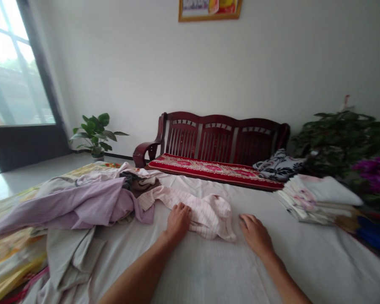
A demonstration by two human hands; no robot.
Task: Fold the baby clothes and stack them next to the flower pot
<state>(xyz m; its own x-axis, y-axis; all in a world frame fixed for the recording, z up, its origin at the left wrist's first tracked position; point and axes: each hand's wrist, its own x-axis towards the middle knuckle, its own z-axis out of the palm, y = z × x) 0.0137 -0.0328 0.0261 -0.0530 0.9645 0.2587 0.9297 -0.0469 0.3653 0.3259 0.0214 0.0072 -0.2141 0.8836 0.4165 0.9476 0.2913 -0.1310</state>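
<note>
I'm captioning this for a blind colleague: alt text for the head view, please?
A person's left hand touches a pink-striped garment on a white sheet; the right hand is just apart from it. Rumpled clothes lie left, a folded stack right, a wooden bench behind.

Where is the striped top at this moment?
In the head view, the striped top lies centrally on the white sheet, right of the purple cloth, the left hand on it and the right hand beside it.

A framed picture (210, 10) hangs above a wooden bench (218, 144), with a potted plant (97, 131) to its left.
</note>
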